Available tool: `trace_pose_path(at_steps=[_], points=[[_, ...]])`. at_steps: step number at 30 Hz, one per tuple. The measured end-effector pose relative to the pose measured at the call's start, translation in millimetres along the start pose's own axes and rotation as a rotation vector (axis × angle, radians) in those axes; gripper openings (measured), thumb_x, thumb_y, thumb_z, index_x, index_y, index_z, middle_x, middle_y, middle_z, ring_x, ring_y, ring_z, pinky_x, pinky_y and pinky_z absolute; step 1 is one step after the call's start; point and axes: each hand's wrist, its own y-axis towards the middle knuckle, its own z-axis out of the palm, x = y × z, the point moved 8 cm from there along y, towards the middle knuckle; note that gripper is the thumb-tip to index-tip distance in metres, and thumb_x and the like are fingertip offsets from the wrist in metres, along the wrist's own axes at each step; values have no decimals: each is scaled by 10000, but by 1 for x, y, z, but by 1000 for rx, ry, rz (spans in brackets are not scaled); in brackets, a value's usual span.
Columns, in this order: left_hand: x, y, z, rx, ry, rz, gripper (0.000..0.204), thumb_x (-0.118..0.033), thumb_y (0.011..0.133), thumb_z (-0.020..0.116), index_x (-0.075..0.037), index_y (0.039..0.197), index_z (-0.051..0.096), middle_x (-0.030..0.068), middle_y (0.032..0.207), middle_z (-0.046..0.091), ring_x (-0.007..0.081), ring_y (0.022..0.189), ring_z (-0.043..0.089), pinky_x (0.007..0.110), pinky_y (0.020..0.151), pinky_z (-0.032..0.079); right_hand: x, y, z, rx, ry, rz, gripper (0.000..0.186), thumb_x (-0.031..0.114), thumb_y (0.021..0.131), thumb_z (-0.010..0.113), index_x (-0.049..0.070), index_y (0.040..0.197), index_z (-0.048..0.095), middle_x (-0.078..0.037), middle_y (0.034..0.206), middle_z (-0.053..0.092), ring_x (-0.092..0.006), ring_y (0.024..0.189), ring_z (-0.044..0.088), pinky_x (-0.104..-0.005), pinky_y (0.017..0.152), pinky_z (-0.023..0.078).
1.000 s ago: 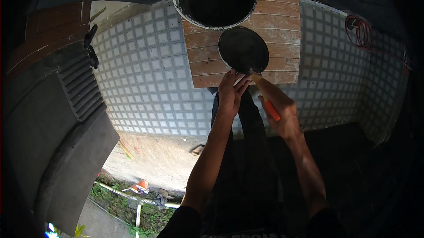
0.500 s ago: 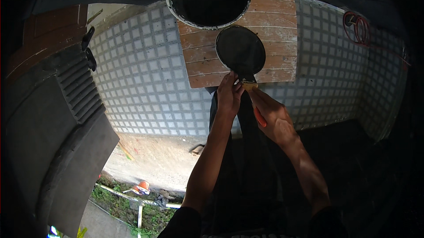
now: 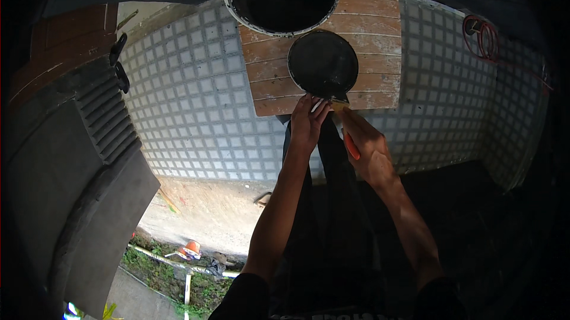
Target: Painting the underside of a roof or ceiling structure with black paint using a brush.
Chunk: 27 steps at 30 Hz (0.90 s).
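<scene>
A small round container, dark inside, stands on a worn wooden-slat tabletop. My left hand holds its near edge, the fingers closed at the rim. In my right hand is a paintbrush with an orange handle and a yellowish ferrule. Its dark bristles meet the container's near right rim. Just beyond stands a larger bucket with a pale, stained rim. It is too dark inside to make out its contents well.
Grey-and-white checked tiles cover the floor around the tabletop. A coiled red hose or cable lies at the far right. Dark sandals and a brown wooden panel are on the left. An orange object lies by white pipes and plants.
The paintbrush in my right hand has moved slightly up and to the right along the container's rim. My left hand stays at the near edge.
</scene>
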Motion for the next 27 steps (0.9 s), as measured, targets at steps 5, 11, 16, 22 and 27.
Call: trace_pose_path(at_steps=[5, 11, 16, 22, 27], points=[[8, 7, -11, -4, -15, -24, 228, -241, 1048, 548, -68, 1195, 573, 91, 1163, 624, 223, 1114, 624, 380, 991, 536, -6, -5, 19, -20, -28, -34, 517, -111, 775, 649, -40, 1280, 562, -208, 1147, 626, -387, 1002, 663, -429, 842, 572], [9, 14, -24, 62, -20, -16, 220, -242, 1049, 544, -76, 1190, 578, 88, 1174, 632, 205, 1094, 634, 365, 929, 549, 0, -6, 25, 50, 8, -53, 457, -94, 810, 629, -45, 1260, 568, -219, 1162, 623, -402, 980, 659, -441, 818, 569], [8, 16, -28, 58, -44, -42, 217, -209, 1059, 528, -55, 1204, 574, 93, 1153, 638, 217, 1077, 646, 377, 965, 552, 0, -1, 11, -64, 147, -91, 446, -64, 831, 636, -38, 1274, 592, -228, 1133, 662, -388, 967, 678, -393, 831, 571], [4, 12, -16, 37, -46, -51, 274, -210, 1035, 568, -28, 1234, 521, 146, 1216, 586, 300, 1190, 593, 438, 1110, 479, -67, -7, 5, -313, 572, 344, 318, 71, 922, 660, -57, 1212, 676, -153, 1116, 724, -217, 993, 706, -313, 841, 550], [8, 17, -20, 34, -38, -37, 332, -231, 1019, 601, -21, 1257, 504, 160, 1243, 564, 315, 1222, 579, 452, 1146, 451, -124, -30, 36, -547, 1036, 543, 362, 150, 939, 669, -96, 1205, 666, -166, 1119, 694, -219, 1014, 691, -331, 927, 566]])
